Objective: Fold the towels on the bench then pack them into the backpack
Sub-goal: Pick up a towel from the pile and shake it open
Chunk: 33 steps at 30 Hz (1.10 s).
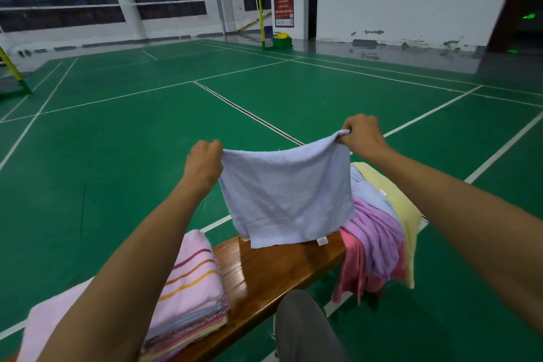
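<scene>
Green court flooring with white lines surrounds a wooden bench (264, 267) that runs across the lower part of the view. Fingers of the left hand (204, 163) are curled tight round one top corner of a pale blue towel (286, 195); those of the right hand (363, 134) pinch the other top corner, bunching the cloth there. Between the two grips the upper edge sags slightly, and the towel hangs open and flat, its lower edge with a small white label just touching or just above the middle of the bench; which of the two cannot be told. At the left end of the bench lies a folded stack (191, 300) topped by a pink striped towel. At the right end an unfolded heap (379, 232) of purple, pink, blue and yellow towels spills over the near edge. A grey-clad knee (302, 326) shows at the near edge. No backpack is in view. Judged from this layout, folding is partly done and the blue towel is spread ready for its first fold. The next move likely calls for bringing the two corners together, or laying the cloth on the bare middle of the bench, keeping the edges aligned.
</scene>
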Motion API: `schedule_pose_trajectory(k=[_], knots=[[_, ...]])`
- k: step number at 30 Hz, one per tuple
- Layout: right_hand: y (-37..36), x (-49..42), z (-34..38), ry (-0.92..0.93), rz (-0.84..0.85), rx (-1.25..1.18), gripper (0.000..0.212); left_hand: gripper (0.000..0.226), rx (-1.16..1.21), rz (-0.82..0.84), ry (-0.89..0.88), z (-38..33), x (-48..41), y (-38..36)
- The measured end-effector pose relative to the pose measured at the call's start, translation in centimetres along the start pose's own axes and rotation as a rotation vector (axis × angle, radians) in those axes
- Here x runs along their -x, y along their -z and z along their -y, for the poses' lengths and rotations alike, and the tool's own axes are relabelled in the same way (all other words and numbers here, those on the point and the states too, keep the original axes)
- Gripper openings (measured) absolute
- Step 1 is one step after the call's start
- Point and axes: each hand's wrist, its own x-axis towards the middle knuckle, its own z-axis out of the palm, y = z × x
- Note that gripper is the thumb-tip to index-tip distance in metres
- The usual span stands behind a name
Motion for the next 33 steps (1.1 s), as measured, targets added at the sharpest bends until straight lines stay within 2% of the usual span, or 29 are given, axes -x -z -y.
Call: schedule_pose_trajectory(k=[2,4,6,8,10,13,17,25,28,30,33], knots=[[0.2,0.3,0.1,-0.016,-0.010,-0.045,0.027,0.015,0.005,-0.011,-0.016,-0.9,0.1,0.1],[0.6,0.4,0.1,-0.020,0.008,-0.109,0.033,0.018,0.129,-0.034,0.054,-1.4,-0.2,-0.3],[1.1,0.6,0.0,-0.023,0.033,-0.269,0.036,0.008,0.405,-0.054,0.298,-1.6,-1.0,-1.0],[1.3,0.8,-0.3,-0.097,0.056,-0.555,0.035,0.020,0.724,-0.023,0.565,-1.7,-1.9,-1.4],[1.2,1.0,-0.7,-0.199,0.097,-0.803,0.034,0.023,1.030,-0.021,0.712,-1.9,-2.2,-1.5],[0.5,1.3,-1.3,-0.266,0.142,-0.908,0.043,0.037,1.274,-0.112,0.854,-2.2,-2.2,-1.7],[-1.1,1.2,-2.2,-0.280,0.168,-0.823,0.021,0.047,1.267,-0.166,0.853,-2.6,-1.9,-2.1],[-0.1,3.0,-3.6,-0.011,0.270,-0.615,0.018,0.049,1.212,-0.203,0.765,-4.1,-1.7,-1.1],[-0.4,2.8,-4.2,0.003,0.193,-0.450,0.018,0.049,1.207,-0.196,0.743,-4.3,-1.4,-1.2],[-0.7,2.5,-4.5,-0.029,0.109,-0.400,0.013,0.047,1.198,-0.189,0.745,-4.2,-1.1,-1.5],[-1.1,2.0,-4.0,-0.079,0.068,-0.377,0.018,0.042,1.195,-0.185,0.753,-4.0,-0.8,-2.0]])
